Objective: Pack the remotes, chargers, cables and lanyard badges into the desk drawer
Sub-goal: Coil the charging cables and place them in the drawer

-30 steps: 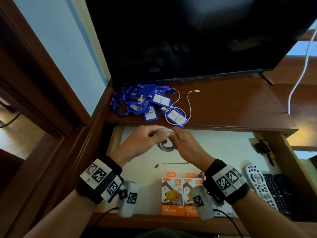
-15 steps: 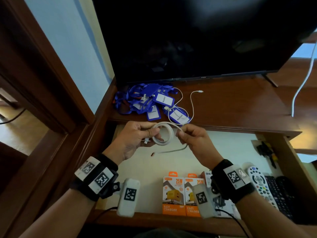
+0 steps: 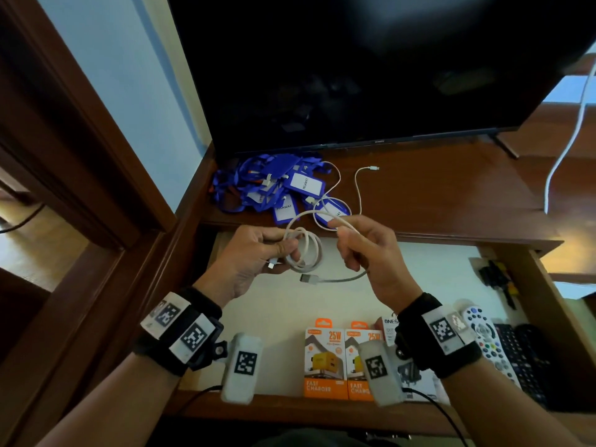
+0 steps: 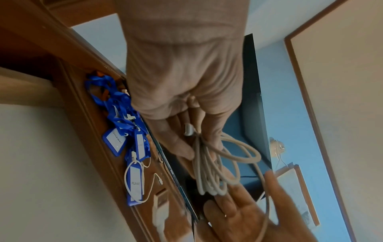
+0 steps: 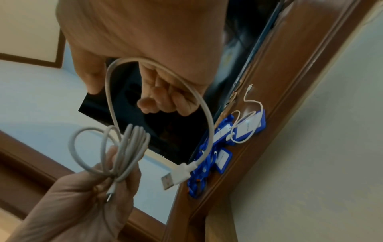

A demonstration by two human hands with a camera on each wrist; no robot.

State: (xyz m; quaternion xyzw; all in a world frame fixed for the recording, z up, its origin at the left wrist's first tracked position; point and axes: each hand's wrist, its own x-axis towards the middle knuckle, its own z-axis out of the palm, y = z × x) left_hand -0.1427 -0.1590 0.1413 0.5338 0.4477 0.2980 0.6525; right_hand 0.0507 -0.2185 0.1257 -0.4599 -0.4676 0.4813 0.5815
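Over the open drawer both hands hold one white USB cable. My left hand pinches its coiled loops. The free tail runs through my right hand, whose fingers are curled round it, and its USB plug hangs loose between the hands. On the desk top behind lie a pile of blue lanyard badges and a second thin white cable. In the drawer lie orange charger boxes, a white remote and black remotes.
A large dark TV screen stands at the back of the desk top. Another white cord hangs at the far right. Black tools lie at the drawer's right side. The drawer's pale lined floor shows between the hands and the boxes.
The hands have drawn apart from a tight clasp on the coil. My right hand has pulled the tail out to the right, so the loop has opened and the plug now dangles.
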